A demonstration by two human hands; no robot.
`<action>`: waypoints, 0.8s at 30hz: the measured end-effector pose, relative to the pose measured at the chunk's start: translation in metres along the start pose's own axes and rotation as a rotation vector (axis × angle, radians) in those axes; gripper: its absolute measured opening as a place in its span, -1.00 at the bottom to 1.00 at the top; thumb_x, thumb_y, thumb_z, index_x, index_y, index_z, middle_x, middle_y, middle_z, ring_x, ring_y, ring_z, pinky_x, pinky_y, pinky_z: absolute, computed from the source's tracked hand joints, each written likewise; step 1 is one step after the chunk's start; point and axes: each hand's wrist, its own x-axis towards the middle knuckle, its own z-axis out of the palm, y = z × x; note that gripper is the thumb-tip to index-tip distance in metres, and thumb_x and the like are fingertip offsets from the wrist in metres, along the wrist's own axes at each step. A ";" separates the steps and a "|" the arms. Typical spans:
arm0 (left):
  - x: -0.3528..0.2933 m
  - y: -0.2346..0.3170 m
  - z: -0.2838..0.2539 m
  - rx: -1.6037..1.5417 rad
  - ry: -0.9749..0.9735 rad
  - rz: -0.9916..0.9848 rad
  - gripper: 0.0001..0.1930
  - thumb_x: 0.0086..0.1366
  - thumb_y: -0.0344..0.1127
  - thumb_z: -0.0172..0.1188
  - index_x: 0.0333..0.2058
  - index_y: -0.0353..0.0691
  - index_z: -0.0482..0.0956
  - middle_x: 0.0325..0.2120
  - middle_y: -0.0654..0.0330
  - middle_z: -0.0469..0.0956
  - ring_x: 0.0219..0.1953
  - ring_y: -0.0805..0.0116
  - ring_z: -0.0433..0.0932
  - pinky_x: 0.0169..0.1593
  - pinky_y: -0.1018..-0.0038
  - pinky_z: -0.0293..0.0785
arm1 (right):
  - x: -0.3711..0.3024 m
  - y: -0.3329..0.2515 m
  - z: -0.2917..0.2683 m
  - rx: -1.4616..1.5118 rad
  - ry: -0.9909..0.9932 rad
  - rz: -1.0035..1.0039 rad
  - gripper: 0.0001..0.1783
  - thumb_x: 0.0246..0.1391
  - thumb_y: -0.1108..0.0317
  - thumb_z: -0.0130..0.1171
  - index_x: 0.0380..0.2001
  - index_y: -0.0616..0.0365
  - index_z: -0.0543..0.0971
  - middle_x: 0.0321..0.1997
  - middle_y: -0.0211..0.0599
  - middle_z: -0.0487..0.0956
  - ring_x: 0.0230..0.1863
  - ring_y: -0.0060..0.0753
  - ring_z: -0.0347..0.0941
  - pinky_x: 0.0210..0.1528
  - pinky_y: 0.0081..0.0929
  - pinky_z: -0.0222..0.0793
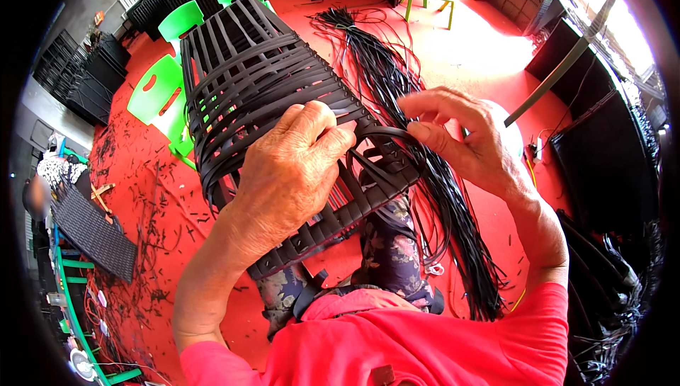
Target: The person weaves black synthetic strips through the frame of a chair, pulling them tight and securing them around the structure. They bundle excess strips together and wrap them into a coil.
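Head view: woven frame (283,103) points away; left hand (290,173) steadies it, right hand (460,138) pinches strap (386,133).

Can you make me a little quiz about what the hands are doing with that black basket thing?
1. True or false: the left hand rests on the half-woven black strap basket frame.
2. What does the right hand pinch between thumb and finger?
A. a green plastic chair
B. a flat black weaving strip
C. a yellow cord
3. Fill in: the long bundle of loose black strips lies on the ____ floor.

Key
1. True
2. B
3. red
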 end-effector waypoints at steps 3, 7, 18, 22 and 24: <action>0.000 0.001 0.000 0.014 -0.007 0.010 -0.75 -0.14 -0.65 0.08 -0.39 -0.29 0.49 -0.47 0.15 0.32 -0.37 0.19 0.42 -0.31 0.36 0.40 | 0.003 0.003 0.001 0.055 -0.134 0.041 -0.77 -0.02 0.30 0.17 -0.29 0.20 0.56 -0.40 -0.22 0.56 -0.37 -0.33 0.50 -0.34 -0.43 0.38; 0.001 0.001 0.001 -0.010 0.018 0.005 -0.76 -0.11 -0.66 0.08 -0.38 -0.30 0.49 -0.45 0.15 0.33 -0.36 0.19 0.43 -0.30 0.37 0.40 | 0.008 0.004 0.004 0.250 -0.180 0.171 -0.82 -0.03 0.35 0.15 -0.35 0.20 0.57 -0.47 -0.23 0.55 -0.44 -0.23 0.48 -0.36 -0.41 0.36; -0.003 0.003 0.002 -0.015 -0.003 -0.057 -0.77 -0.07 -0.65 0.08 -0.36 -0.31 0.50 -0.42 0.15 0.35 -0.35 0.20 0.45 -0.29 0.38 0.41 | 0.036 0.003 0.004 -0.007 -0.468 -0.317 -0.83 -0.06 0.36 0.11 -0.39 0.20 0.57 -0.46 -0.20 0.53 -0.34 -0.17 0.46 -0.26 -0.38 0.35; -0.003 0.000 0.000 0.033 -0.021 0.012 -0.75 -0.06 -0.66 0.06 -0.34 -0.32 0.51 -0.35 0.13 0.39 -0.29 0.18 0.46 -0.23 0.37 0.41 | 0.038 0.005 0.002 0.155 -0.531 -0.182 -0.80 -0.04 0.33 0.13 -0.35 0.19 0.57 -0.45 -0.23 0.54 -0.38 -0.27 0.47 -0.30 -0.41 0.36; -0.004 0.000 -0.001 -0.023 -0.025 -0.028 -0.74 -0.04 -0.66 0.04 -0.32 -0.32 0.51 -0.32 0.11 0.41 -0.25 0.15 0.46 -0.19 0.35 0.40 | 0.028 0.008 0.000 0.246 -0.392 -0.020 -0.79 -0.01 0.31 0.12 -0.32 0.19 0.56 -0.44 -0.23 0.54 -0.42 -0.33 0.47 -0.34 -0.45 0.36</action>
